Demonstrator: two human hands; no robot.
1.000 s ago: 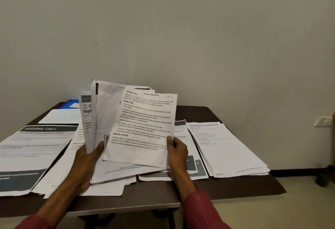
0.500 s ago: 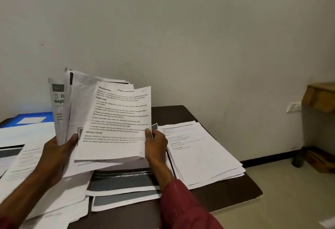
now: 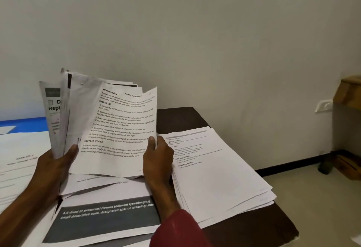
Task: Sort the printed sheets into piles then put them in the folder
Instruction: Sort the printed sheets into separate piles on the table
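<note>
Printed sheets point(image 3: 21, 149) mostly lie in piles, the grey-banner pile point(image 3: 105, 219) at the table's point(image 3: 179, 117) near edge under both hands. Left hand point(image 3: 52, 166) has its fingers clamped on the unsorted bundle point(image 3: 58, 113); right hand point(image 3: 158, 160) pinches the Replace Shoelaces sheet point(image 3: 121, 129) at its side. I'd peel it fully free before laying it square on its matching pile, maybe the plain-text pile point(image 3: 214, 168) at the right edge. Blue folder point(image 3: 23, 123) sits far left.

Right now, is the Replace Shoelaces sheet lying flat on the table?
No, the right hand pinches the Replace Shoelaces sheet raised above the table, while the left hand grips the sheaf behind it.
</note>
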